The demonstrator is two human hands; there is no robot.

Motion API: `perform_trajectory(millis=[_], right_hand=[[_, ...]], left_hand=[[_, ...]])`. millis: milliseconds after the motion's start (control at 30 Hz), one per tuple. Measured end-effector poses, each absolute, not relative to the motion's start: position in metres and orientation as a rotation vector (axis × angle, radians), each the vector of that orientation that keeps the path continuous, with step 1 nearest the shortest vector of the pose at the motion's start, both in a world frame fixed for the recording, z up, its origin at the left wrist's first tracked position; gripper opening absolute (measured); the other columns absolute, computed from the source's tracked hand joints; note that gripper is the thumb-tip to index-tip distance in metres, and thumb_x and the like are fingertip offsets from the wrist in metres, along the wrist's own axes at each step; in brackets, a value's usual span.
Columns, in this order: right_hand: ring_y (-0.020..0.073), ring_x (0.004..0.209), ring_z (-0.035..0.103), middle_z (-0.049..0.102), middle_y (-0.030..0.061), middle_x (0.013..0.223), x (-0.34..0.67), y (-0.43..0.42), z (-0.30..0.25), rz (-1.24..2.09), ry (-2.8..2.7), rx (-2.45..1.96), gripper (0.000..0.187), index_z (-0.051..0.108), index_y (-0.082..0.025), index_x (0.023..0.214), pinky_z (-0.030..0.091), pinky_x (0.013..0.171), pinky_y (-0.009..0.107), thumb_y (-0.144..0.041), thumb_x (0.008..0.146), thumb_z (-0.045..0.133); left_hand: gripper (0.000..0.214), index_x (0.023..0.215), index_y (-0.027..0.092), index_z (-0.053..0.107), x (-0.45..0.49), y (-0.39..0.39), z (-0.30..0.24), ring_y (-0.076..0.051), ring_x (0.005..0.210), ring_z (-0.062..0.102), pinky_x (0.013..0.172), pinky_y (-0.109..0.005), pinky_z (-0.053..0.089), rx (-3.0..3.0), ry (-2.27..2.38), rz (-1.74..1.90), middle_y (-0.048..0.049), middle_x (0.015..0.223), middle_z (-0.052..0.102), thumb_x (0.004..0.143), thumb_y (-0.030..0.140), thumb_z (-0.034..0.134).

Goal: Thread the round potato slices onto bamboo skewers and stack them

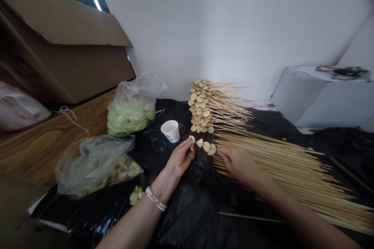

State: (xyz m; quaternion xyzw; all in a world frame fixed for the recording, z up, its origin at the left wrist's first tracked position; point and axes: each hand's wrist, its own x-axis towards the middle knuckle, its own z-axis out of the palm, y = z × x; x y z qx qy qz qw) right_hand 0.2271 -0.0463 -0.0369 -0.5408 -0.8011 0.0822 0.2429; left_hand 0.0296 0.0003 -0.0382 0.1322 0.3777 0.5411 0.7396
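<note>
My left hand, with a beaded bracelet at the wrist, pinches a pale round slice, apparently potato, at the far end of a skewer. Another slice shows under its fingers. Between my hands, several potato slices are spaced along that skewer. The fingers of my right hand are closed on the skewer beside the last slice; most of the stick is hidden there. Just beyond, a stack of filled skewers lies with sticks pointing right. Many bare bamboo skewers spread under and around my right forearm.
A white paper cup stands beyond my left hand. Bags of cut greens and of slices sit left, with loose slices near my forearm. Black plastic sheeting covers the surface. A cardboard box and white box flank it.
</note>
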Motion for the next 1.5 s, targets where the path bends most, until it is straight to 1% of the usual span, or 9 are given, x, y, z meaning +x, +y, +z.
perform_trajectory(millis=[367, 567, 633, 800, 933, 1033, 1133, 1333, 1500], right_hand=[[0.0161, 0.074, 0.059, 0.068, 0.0056, 0.080, 0.221, -0.046, -0.048, 0.193, -2.220, -1.475, 0.030, 0.063, -0.020, 0.082, 0.034, 0.064, 0.027, -0.018, 0.091, 0.035], [0.0170, 0.078, 0.060, 0.068, 0.0061, 0.081, 0.221, -0.046, -0.049, 0.226, -2.252, -1.476, 0.030, 0.062, -0.019, 0.081, 0.036, 0.067, 0.027, -0.018, 0.092, 0.034], [0.0171, 0.077, 0.060, 0.068, 0.0063, 0.081, 0.221, -0.047, -0.048, 0.201, -2.261, -1.484, 0.029, 0.062, -0.019, 0.083, 0.036, 0.068, 0.027, -0.017, 0.092, 0.034], [0.0171, 0.077, 0.059, 0.067, 0.0066, 0.084, 0.220, -0.049, -0.047, 0.131, -2.260, -1.471, 0.029, 0.063, -0.019, 0.089, 0.036, 0.067, 0.027, -0.012, 0.089, 0.035], [0.0168, 0.075, 0.058, 0.067, 0.0061, 0.081, 0.225, -0.042, -0.048, 0.145, -2.245, -1.454, 0.028, 0.063, -0.019, 0.084, 0.037, 0.067, 0.027, -0.017, 0.090, 0.035], [0.0168, 0.075, 0.059, 0.067, 0.0060, 0.081, 0.232, -0.036, -0.045, 0.170, -2.183, -1.472, 0.030, 0.063, -0.019, 0.083, 0.038, 0.069, 0.027, -0.021, 0.092, 0.035], [0.0174, 0.078, 0.060, 0.068, 0.0057, 0.084, 0.239, -0.033, -0.040, 0.174, -2.102, -1.501, 0.029, 0.064, -0.020, 0.085, 0.039, 0.071, 0.027, -0.023, 0.093, 0.036], [0.0188, 0.083, 0.063, 0.070, 0.0057, 0.093, 0.259, -0.024, -0.027, 0.160, -1.984, -1.460, 0.027, 0.066, -0.020, 0.096, 0.042, 0.075, 0.028, -0.026, 0.090, 0.040], [0.0190, 0.070, 0.062, 0.069, 0.0036, 0.074, 0.297, -0.005, -0.018, 0.124, -1.864, -1.509, 0.030, 0.067, -0.018, 0.095, 0.043, 0.067, 0.028, -0.031, 0.087, 0.041]], left_hand=[[0.009, 0.074, 0.009, 0.066, 0.033, 0.000, -0.047, -0.003, 0.049, 0.053, 0.048, -0.010, 0.049, 0.398, 0.916, 1.222, -0.0011, 0.065, 0.061, 0.073, 0.000, 0.068], [0.007, 0.073, 0.008, 0.068, 0.033, 0.001, -0.049, -0.003, 0.048, 0.053, 0.048, -0.011, 0.047, 0.438, 0.929, 1.215, -0.0018, 0.063, 0.061, 0.073, 0.001, 0.068], [0.006, 0.073, 0.007, 0.068, 0.033, 0.001, -0.050, -0.003, 0.047, 0.052, 0.048, -0.011, 0.046, 0.461, 0.935, 1.215, -0.0014, 0.061, 0.060, 0.071, 0.003, 0.071], [0.012, 0.072, 0.008, 0.069, 0.034, 0.002, -0.054, -0.003, 0.046, 0.051, 0.046, -0.011, 0.044, 0.498, 0.950, 1.211, -0.0005, 0.060, 0.060, 0.064, 0.007, 0.078], [0.008, 0.074, 0.010, 0.068, 0.034, 0.003, -0.052, -0.003, 0.049, 0.053, 0.048, -0.011, 0.046, 0.450, 0.922, 1.219, -0.0010, 0.064, 0.062, 0.069, 0.007, 0.075], [0.005, 0.077, 0.009, 0.068, 0.033, 0.002, -0.047, -0.005, 0.055, 0.057, 0.050, -0.012, 0.048, 0.406, 0.891, 1.194, -0.0039, 0.070, 0.064, 0.076, 0.013, 0.070], [0.009, 0.083, 0.008, 0.069, 0.034, -0.001, -0.044, -0.005, 0.056, 0.058, 0.050, -0.012, 0.049, 0.400, 0.899, 1.144, -0.0051, 0.071, 0.065, 0.081, 0.017, 0.066], [0.011, 0.088, 0.007, 0.070, 0.038, -0.008, -0.044, -0.006, 0.058, 0.059, 0.051, -0.012, 0.049, 0.524, 0.890, 1.017, -0.0048, 0.073, 0.065, 0.081, 0.010, 0.063], [0.013, 0.089, 0.008, 0.071, 0.037, -0.007, -0.044, -0.005, 0.057, 0.059, 0.049, -0.012, 0.047, 0.523, 0.920, 0.993, -0.0041, 0.072, 0.065, 0.081, 0.008, 0.062]])
